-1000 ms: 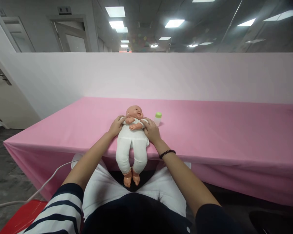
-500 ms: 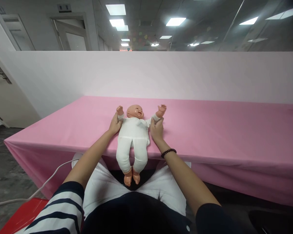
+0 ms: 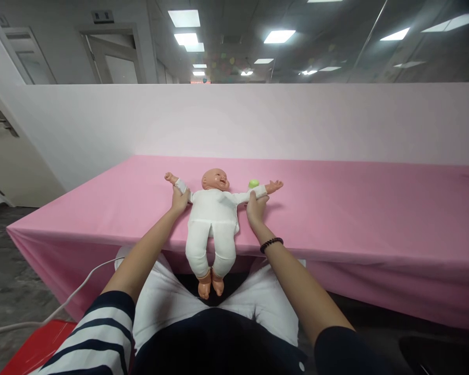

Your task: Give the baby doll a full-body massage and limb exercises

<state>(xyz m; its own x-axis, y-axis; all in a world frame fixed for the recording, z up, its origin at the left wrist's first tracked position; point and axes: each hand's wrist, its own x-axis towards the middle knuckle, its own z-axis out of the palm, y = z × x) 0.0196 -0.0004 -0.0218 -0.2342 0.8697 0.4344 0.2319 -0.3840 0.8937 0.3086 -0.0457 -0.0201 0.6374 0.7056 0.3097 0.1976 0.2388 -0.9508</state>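
A baby doll (image 3: 213, 208) in a white outfit lies face up near the front edge of the pink-covered table, its legs hanging over that edge. Its head is turned a little to the right. My left hand (image 3: 179, 201) is closed around the doll's arm on the left, below its small hand. Around the sleeve of the arm on the right, my right hand (image 3: 257, 209) is closed as well. Both doll arms are stretched out sideways. Behind the right sleeve shows part of a light green round object (image 3: 254, 183); the rest of it is hidden.
The pink tablecloth (image 3: 355, 208) spreads far to the right and hangs down in front. A white wall (image 3: 258, 120) with glass above stands behind it. At lower left are a red seat (image 3: 39, 346) and a pale cable (image 3: 74, 291).
The doll's arms have swung from raised to spread outward, my hands moving apart with them. The light green object behind the right sleeve has come into sight.
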